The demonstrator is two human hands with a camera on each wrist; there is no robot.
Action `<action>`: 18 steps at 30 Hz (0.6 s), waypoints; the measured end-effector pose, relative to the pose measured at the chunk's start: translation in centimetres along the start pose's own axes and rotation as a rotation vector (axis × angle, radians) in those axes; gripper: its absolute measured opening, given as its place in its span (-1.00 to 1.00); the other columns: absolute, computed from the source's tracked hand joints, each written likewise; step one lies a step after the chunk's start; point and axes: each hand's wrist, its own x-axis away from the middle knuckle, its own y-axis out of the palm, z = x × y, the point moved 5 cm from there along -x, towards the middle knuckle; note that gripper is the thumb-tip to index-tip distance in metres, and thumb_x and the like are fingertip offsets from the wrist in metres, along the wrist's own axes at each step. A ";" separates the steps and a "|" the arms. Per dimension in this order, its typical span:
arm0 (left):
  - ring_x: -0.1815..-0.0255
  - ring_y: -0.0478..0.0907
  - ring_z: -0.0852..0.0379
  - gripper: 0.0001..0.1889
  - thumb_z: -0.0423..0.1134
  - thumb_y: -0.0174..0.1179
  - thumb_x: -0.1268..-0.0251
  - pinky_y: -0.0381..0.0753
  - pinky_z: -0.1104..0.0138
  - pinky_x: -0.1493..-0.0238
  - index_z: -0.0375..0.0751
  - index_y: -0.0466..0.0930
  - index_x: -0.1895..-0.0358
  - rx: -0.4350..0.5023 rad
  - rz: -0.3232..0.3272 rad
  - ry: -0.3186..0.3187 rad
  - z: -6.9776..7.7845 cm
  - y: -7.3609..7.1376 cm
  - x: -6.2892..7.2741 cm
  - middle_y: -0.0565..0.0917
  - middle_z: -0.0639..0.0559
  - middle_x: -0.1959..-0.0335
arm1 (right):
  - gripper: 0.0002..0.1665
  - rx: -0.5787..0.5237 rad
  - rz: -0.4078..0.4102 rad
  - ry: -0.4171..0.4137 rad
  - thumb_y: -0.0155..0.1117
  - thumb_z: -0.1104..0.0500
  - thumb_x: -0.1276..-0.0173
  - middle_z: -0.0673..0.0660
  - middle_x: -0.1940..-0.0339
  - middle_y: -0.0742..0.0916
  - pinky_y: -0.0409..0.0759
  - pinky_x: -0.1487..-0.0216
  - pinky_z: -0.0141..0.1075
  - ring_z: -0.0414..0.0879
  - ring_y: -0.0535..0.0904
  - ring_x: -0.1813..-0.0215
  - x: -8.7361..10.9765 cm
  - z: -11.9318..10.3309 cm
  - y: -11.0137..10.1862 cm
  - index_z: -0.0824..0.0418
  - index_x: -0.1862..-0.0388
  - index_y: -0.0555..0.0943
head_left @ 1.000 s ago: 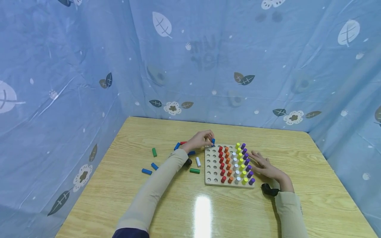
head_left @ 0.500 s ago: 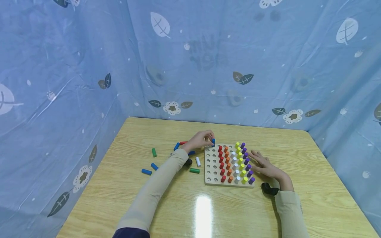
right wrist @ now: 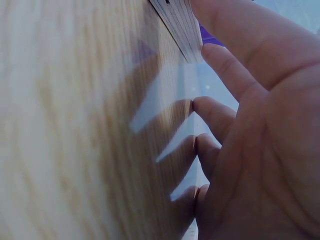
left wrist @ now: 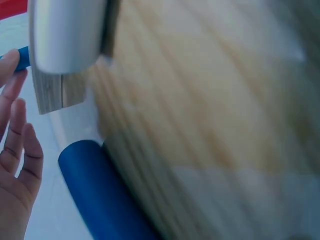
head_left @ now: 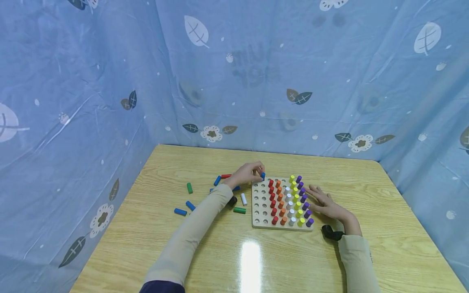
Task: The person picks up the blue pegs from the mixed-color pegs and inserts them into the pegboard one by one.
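Note:
My left hand [head_left: 246,173] pinches a small blue peg [head_left: 263,176] between thumb and fingertips, upright at the far end of the pegboard's [head_left: 260,224] second column from the left. In the left wrist view part of that blue peg [left wrist: 23,59] shows at the fingertips, close to the board's edge [left wrist: 52,95]. My right hand [head_left: 327,206] rests beside the board's right side with fingers spread. The right wrist view has its fingertips on the table, the foremost near the board [right wrist: 181,22] and a purple peg [right wrist: 210,35].
Red [head_left: 273,204], orange [head_left: 282,204], white [head_left: 290,205], yellow [head_left: 297,206] and purple pegs [head_left: 305,207] stand in columns on the board. Left of it lie several loose blue pegs [head_left: 180,211], green pegs [head_left: 239,210], a white peg [head_left: 244,199] and a red peg [head_left: 226,176]. A blue curtain [head_left: 234,89] hangs behind the table [head_left: 205,252].
The blue peg in my left hand sits slightly lower at its hole than before, and the fingers have shifted a little with it. My right hand stays in place.

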 end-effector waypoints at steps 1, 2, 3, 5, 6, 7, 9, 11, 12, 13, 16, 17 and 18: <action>0.32 0.50 0.19 -0.81 -0.27 0.23 -0.22 0.47 0.37 0.33 -0.09 0.46 0.15 -0.005 -0.007 -0.004 -0.1 0.1 0.1 0.60 0.08 0.24 | -0.28 0.001 -0.001 -0.003 0.08 0.21 -0.38 0.50 -0.43 -0.08 -0.59 -0.16 0.37 0.46 -0.44 -0.40 0.0 0.0 0.0 0.34 -0.43 0.07; 0.33 0.50 0.19 -0.81 -0.26 0.22 -0.23 0.47 0.37 0.34 -0.08 0.46 0.14 -0.011 -0.015 -0.010 -0.1 0.2 0.1 0.60 0.09 0.23 | -0.28 0.002 -0.003 -0.005 0.08 0.21 -0.38 0.50 -0.43 -0.08 -0.59 -0.15 0.37 0.46 -0.44 -0.40 -0.1 0.0 0.0 0.34 -0.43 0.07; 0.33 0.49 0.18 -0.81 -0.25 0.22 -0.23 0.46 0.36 0.35 -0.08 0.46 0.13 -0.009 -0.022 -0.019 -0.1 0.2 0.2 0.59 0.09 0.23 | -0.28 0.004 -0.003 -0.006 0.08 0.21 -0.38 0.50 -0.43 -0.08 -0.59 -0.16 0.37 0.46 -0.44 -0.39 -0.1 0.0 0.1 0.34 -0.43 0.07; 0.32 0.50 0.19 -0.81 -0.23 0.21 -0.24 0.46 0.36 0.35 -0.08 0.46 0.13 -0.015 -0.025 -0.028 -0.1 0.2 0.3 0.59 0.10 0.22 | -0.28 0.005 -0.006 -0.008 0.08 0.21 -0.38 0.50 -0.43 -0.08 -0.59 -0.16 0.37 0.46 -0.44 -0.39 -0.1 0.0 0.1 0.35 -0.43 0.07; 0.31 0.50 0.19 -0.82 -0.23 0.21 -0.24 0.46 0.36 0.34 -0.07 0.46 0.13 -0.017 -0.025 -0.029 -0.1 0.2 0.3 0.60 0.10 0.22 | -0.28 0.007 -0.007 -0.008 0.07 0.20 -0.39 0.50 -0.43 -0.08 -0.59 -0.16 0.37 0.46 -0.44 -0.39 -0.1 0.0 0.1 0.35 -0.43 0.07; 0.30 0.50 0.19 -0.82 -0.23 0.21 -0.24 0.46 0.36 0.33 -0.08 0.47 0.13 -0.017 -0.024 -0.029 -0.1 0.2 0.3 0.60 0.10 0.22 | -0.28 0.011 -0.007 -0.007 0.07 0.20 -0.39 0.50 -0.44 -0.08 -0.59 -0.16 0.37 0.45 -0.44 -0.40 -0.1 0.0 0.1 0.34 -0.44 0.06; 0.28 0.51 0.19 -0.82 -0.23 0.21 -0.23 0.48 0.36 0.29 -0.08 0.47 0.13 -0.011 -0.021 -0.027 -0.1 0.1 0.3 0.61 0.10 0.22 | -0.28 0.011 -0.006 -0.008 0.07 0.20 -0.39 0.50 -0.44 -0.08 -0.58 -0.16 0.37 0.45 -0.44 -0.40 -0.1 0.0 0.1 0.34 -0.44 0.06; 0.24 0.52 0.20 -0.82 -0.23 0.22 -0.23 0.49 0.36 0.25 -0.08 0.48 0.14 -0.007 -0.021 -0.023 -0.1 0.0 0.3 0.62 0.10 0.21 | -0.28 0.006 -0.006 -0.011 0.07 0.20 -0.39 0.50 -0.43 -0.08 -0.58 -0.16 0.38 0.46 -0.44 -0.39 0.0 0.0 0.1 0.34 -0.44 0.06; 0.22 0.52 0.19 -0.82 -0.24 0.22 -0.23 0.49 0.36 0.22 -0.09 0.49 0.14 -0.001 -0.022 -0.023 -0.1 0.0 0.3 0.62 0.09 0.20 | -0.28 0.003 -0.004 -0.013 0.07 0.20 -0.39 0.51 -0.43 -0.08 -0.58 -0.16 0.38 0.46 -0.44 -0.39 0.0 -0.1 0.1 0.35 -0.43 0.06; 0.20 0.52 0.20 -0.82 -0.23 0.22 -0.22 0.50 0.36 0.19 -0.09 0.49 0.14 0.003 -0.022 -0.024 0.0 -0.1 0.3 0.62 0.09 0.19 | -0.28 0.001 -0.001 -0.013 0.07 0.21 -0.39 0.51 -0.43 -0.08 -0.58 -0.16 0.38 0.46 -0.44 -0.39 0.0 -0.1 0.1 0.35 -0.43 0.06; 0.15 0.50 0.20 -0.84 -0.23 0.22 -0.23 0.49 0.34 0.15 -0.08 0.51 0.15 0.009 -0.022 -0.034 0.3 -0.3 0.3 0.59 0.10 0.16 | -0.28 -0.002 0.001 -0.013 0.07 0.22 -0.39 0.50 -0.43 -0.09 -0.60 -0.16 0.37 0.46 -0.45 -0.39 0.1 0.0 0.0 0.35 -0.43 0.05; 0.14 0.50 0.20 -0.85 -0.23 0.21 -0.24 0.49 0.33 0.15 -0.07 0.51 0.15 0.010 -0.021 -0.037 0.3 -0.4 0.4 0.59 0.10 0.16 | -0.28 -0.002 0.002 -0.014 0.07 0.22 -0.38 0.50 -0.44 -0.09 -0.60 -0.16 0.37 0.46 -0.45 -0.39 0.1 0.0 0.0 0.35 -0.43 0.05; 0.14 0.49 0.20 -0.85 -0.22 0.21 -0.24 0.49 0.33 0.14 -0.07 0.51 0.15 0.012 -0.019 -0.040 0.4 -0.5 0.4 0.58 0.11 0.16 | -0.28 0.000 0.002 -0.014 0.07 0.22 -0.38 0.50 -0.44 -0.09 -0.61 -0.16 0.37 0.46 -0.46 -0.39 0.1 0.0 0.0 0.35 -0.43 0.05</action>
